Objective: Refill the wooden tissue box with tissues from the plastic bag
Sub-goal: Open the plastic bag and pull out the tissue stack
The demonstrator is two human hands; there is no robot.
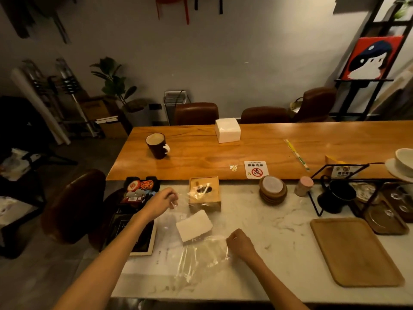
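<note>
Before the wooden tissue box (204, 193), left hand (159, 200) and right hand (239, 243) pinch the plastic bag (201, 256); freeing the tissues (194, 224) seems next.

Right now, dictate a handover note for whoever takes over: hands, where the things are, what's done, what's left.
Left hand: grips the far end of the bag, beside the box.
Right hand: grips the bag's near edge.
Tissues: a white stack on the counter between the hands, just in front of the box. I cannot tell whether it is fully out of the bag.
Done: bag and tissues are at the box.
Left: free the stack if needed, then load it into the box.
</note>
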